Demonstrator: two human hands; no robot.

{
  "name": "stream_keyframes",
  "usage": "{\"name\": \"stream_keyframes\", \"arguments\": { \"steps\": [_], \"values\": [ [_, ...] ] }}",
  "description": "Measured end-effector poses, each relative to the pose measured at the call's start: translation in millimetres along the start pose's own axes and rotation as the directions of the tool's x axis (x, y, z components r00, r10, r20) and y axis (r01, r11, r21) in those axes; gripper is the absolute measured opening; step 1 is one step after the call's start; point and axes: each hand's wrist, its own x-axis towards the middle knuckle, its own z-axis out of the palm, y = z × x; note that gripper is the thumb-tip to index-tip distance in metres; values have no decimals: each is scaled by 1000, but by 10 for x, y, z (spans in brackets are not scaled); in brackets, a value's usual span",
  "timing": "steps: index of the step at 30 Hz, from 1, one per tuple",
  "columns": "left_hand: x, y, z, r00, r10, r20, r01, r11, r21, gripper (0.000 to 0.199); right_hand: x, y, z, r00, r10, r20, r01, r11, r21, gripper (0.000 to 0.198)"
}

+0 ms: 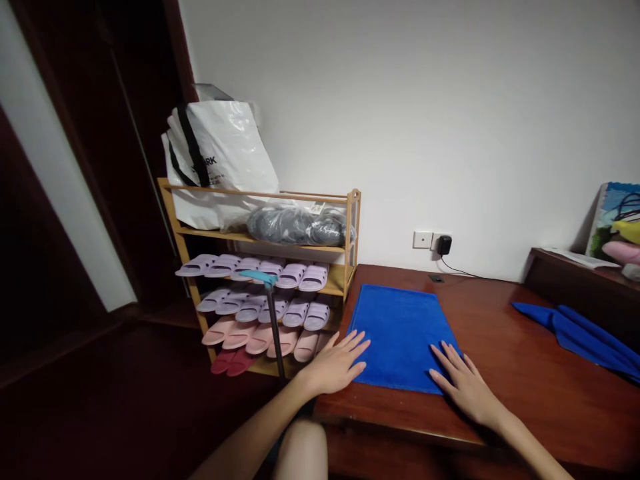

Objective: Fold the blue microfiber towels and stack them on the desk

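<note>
A blue cloth (400, 333) lies flat in a rectangle on the reddish-brown wooden table (493, 373), near its left end. My left hand (336, 365) rests at the cloth's left edge, its fingers stretched out and touching the fabric. On the cloth's lower right edge lies my right hand (463, 387), with the fingers spread and the fingertips on the fabric. Neither hand grips anything. A second blue cloth (580, 333) lies loosely bunched on the right side of the table.
Left of the table stands a wooden rack (353, 227) with purple slippers (314, 277), pink slippers (260, 339), and a white bag (230, 143) on top. A black adapter (444, 245) is plugged into the wall. A raised dark ledge (560, 273) borders the table's right.
</note>
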Motion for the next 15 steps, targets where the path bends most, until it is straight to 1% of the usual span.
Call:
{"name": "stream_keyframes", "arguments": {
  "steps": [3, 4, 5, 8, 10, 13, 15],
  "values": [
    [0, 106, 10, 989, -75, -124, 79, 997, 26, 51, -120, -93, -12, 999, -18, -47, 18, 1000, 9, 70],
    [0, 135, 29, 985, -78, -153, 82, 996, 19, 52, -163, -138, -7, 999, -33, -42, 34, 999, 20, 68],
    [0, 157, 54, 986, -64, -156, 66, 998, 8, 54, -203, -184, 3, 999, -45, -27, 45, 998, 31, 67],
    [9, 160, 138, 997, -2, -72, -1, 1000, -31, 58, -260, -278, 55, 998, -51, 28, 50, 998, 42, 64],
    [49, 110, 180, 999, -7, -38, 6, 999, -46, 59, -213, -272, 93, 998, -61, 26, 61, 998, 16, 63],
    [214, -28, 196, 998, -55, -29, 54, 997, -53, 61, 9, -181, 124, 994, -107, 8, 107, 994, -13, 64],
    [395, -150, 181, 998, -68, -8, 67, 996, -53, 62, 234, -112, 128, 992, -121, 30, 121, 992, -17, 66]
  ]
}}
